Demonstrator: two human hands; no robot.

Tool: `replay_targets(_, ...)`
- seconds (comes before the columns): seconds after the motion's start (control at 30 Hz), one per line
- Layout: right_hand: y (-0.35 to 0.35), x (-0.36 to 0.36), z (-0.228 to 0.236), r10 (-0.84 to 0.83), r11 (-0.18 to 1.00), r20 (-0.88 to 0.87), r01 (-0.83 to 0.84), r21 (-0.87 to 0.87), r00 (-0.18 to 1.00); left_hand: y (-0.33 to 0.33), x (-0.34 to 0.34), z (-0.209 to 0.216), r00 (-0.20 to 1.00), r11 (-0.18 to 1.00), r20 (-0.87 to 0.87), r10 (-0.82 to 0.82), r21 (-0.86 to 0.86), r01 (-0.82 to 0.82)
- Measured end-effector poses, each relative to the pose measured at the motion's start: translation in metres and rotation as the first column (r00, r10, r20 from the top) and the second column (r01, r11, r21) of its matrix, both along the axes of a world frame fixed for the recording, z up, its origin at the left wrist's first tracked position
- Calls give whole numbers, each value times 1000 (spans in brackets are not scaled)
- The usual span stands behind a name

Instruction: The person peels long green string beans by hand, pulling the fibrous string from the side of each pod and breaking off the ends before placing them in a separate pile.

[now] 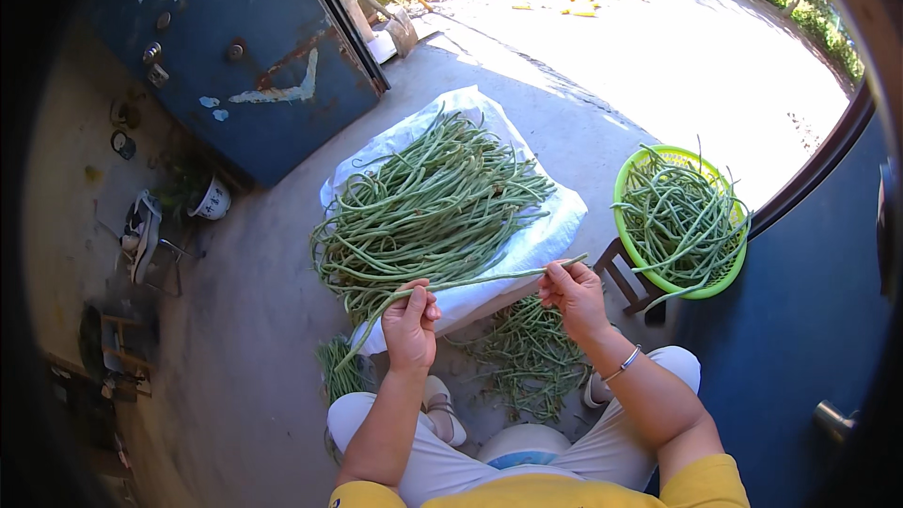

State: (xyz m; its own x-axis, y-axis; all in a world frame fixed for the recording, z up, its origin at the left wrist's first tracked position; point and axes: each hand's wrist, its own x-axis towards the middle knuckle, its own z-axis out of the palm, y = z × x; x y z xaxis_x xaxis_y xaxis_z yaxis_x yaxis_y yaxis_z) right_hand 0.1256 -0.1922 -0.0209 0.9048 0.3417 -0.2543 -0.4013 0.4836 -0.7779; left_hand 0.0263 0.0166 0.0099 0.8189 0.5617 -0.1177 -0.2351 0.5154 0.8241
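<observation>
A long green bean (470,278) is stretched between my two hands, above the near edge of a white plastic sheet (555,226). My left hand (410,325) pinches it near the middle, and one end hangs down past that hand. Close to the other end, my right hand (573,297) grips the bean, with a short tip sticking out beyond the fingers. Just past my hands, a large heap of long beans (433,198) covers most of the sheet. Below the sheet, between my feet, lies a pile of shorter bean pieces (534,357).
At the right, a bright green basket (621,190) full of beans rests on a dark stool (625,275). A small bean bundle (340,372) lies by my left knee. Blue metal doors (254,56) (790,320) flank the doorway. A potted plant (212,199) stands at the left.
</observation>
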Motion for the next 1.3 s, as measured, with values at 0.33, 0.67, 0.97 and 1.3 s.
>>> replay_targets(0.33,0,-1,3,-31,999,47,33,-38,998,-3,-3,-4,997,996,-17,74,58,-72)
replay_targets(0.67,0,2,0,-58,993,7,59,-98,998,-7,-2,-5,995,998,-82,60,-15,-61)
replay_targets(0.97,21,-32,25,370,831,732,149,-536,573,-22,3,-19,983,999,-184,23,35,-17)
replay_targets(1.3,29,-28,17,554,798,724,-14,-602,411,-24,-4,-18,974,993,-196,-116,10,121)
